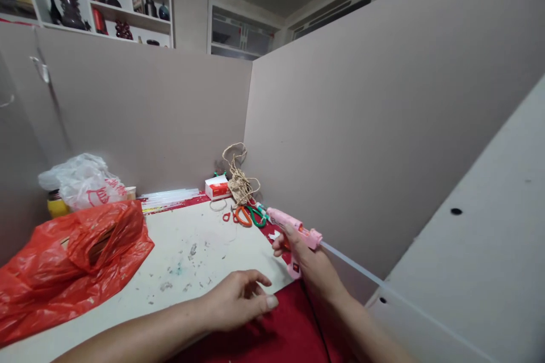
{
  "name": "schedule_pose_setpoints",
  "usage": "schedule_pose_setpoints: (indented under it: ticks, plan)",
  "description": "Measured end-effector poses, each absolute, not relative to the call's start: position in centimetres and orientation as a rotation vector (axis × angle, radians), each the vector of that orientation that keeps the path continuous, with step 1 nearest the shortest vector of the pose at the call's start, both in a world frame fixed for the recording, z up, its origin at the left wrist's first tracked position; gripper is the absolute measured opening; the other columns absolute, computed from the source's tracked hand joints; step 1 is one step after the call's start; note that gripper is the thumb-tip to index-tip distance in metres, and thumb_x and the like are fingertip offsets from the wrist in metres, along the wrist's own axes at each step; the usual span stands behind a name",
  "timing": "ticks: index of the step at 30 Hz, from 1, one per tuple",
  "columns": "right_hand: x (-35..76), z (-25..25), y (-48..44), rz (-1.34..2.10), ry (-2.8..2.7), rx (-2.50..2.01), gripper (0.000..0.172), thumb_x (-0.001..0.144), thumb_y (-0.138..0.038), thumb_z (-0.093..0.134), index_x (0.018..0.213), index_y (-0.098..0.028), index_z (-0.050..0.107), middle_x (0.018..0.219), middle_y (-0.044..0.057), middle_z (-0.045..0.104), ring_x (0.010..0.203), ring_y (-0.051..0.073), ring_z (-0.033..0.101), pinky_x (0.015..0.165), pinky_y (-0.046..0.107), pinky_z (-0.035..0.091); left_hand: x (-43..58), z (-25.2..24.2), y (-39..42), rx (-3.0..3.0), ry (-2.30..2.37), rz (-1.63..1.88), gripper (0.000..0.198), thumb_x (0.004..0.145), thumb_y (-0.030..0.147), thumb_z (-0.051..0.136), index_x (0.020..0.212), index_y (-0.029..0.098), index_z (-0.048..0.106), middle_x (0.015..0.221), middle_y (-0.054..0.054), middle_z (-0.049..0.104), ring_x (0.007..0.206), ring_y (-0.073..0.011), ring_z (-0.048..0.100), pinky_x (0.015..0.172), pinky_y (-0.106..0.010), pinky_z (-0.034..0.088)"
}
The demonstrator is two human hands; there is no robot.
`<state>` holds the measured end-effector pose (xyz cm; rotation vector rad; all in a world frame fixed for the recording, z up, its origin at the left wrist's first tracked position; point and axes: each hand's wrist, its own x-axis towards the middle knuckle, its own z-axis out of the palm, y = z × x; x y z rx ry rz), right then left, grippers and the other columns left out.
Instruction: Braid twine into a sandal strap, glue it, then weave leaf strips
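My right hand (313, 264) is wrapped round the handle of a pink hot glue gun (287, 220), whose nozzle points away toward the table's far corner. From the gun's back end a long clear glue stick (361, 271) sticks out to the lower right. A dark cord (314, 317) hangs down from the handle. To the left, my left hand (242, 298) hovers over the front edge of the white board (204, 247), fingers loosely curled and apart, holding nothing. Red cloth (264, 334) lies beneath it.
Beyond the gun lie orange-handled scissors (243, 216), green-handled scissors (256, 216), a bundle of twine (240, 184) and a red-and-white box (217, 188). Clear glue sticks (170, 198) line the back. A red plastic bag (85, 261) covers the left side. Grey panels (340, 125) enclose the table.
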<state>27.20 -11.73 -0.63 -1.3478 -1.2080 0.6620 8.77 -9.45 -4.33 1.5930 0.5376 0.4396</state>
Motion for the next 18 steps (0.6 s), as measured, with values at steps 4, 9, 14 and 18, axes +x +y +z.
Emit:
schedule_pose_setpoints:
  ticks: [4, 9, 14, 18]
  plan:
    - [30.8, -1.7, -10.0, 0.264, -1.722, -1.724, 0.031, 0.086, -0.045, 0.049, 0.089, -0.018, 0.065, 0.079, 0.006, 0.067, 0.067, 0.019, 0.059, 0.059, 0.027, 0.042, 7.0, -5.1, -9.1, 1.69, 0.639, 0.37, 0.026, 0.08, 0.037, 0.058, 0.09, 0.014, 0.062, 0.067, -0.002, 0.061, 0.059, -0.0133, 0.056, 0.056, -0.024, 0.041]
    - [33.5, -3.3, -9.1, 0.18, -1.991, -1.873, 0.014, 0.074, -0.018, 0.058, 0.086, -0.02, 0.064, 0.089, 0.006, 0.066, 0.076, 0.02, 0.06, 0.065, 0.026, 0.037, 4.8, -5.1, -8.4, 1.815, 0.763, 0.399, 0.007, 0.065, 0.013, 0.056, 0.069, 0.015, 0.06, 0.062, 0.001, 0.059, 0.059, -0.0119, 0.051, 0.056, -0.022, 0.039]
    - [35.1, -4.0, -9.2, 0.165, -2.123, -2.023, 0.025, 0.072, -0.011, 0.054, 0.094, -0.017, 0.064, 0.095, 0.012, 0.064, 0.082, 0.023, 0.062, 0.07, 0.028, 0.038, 2.2, -5.2, -8.2, 1.778, 0.788, 0.341, 0.003, 0.064, 0.015, 0.056, 0.064, 0.015, 0.059, 0.06, 0.002, 0.058, 0.058, -0.0108, 0.049, 0.055, -0.021, 0.037]
    - [35.3, -4.5, -8.6, 0.18, -2.241, -2.053, 0.03, 0.074, -0.012, 0.05, 0.098, -0.019, 0.066, 0.098, 0.013, 0.066, 0.085, 0.026, 0.065, 0.072, 0.03, 0.043, 0.0, -4.2, -8.4, 1.813, 0.775, 0.297, 0.009, 0.071, 0.021, 0.057, 0.067, 0.014, 0.062, 0.058, 0.003, 0.054, 0.054, -0.0096, 0.046, 0.053, -0.021, 0.036]
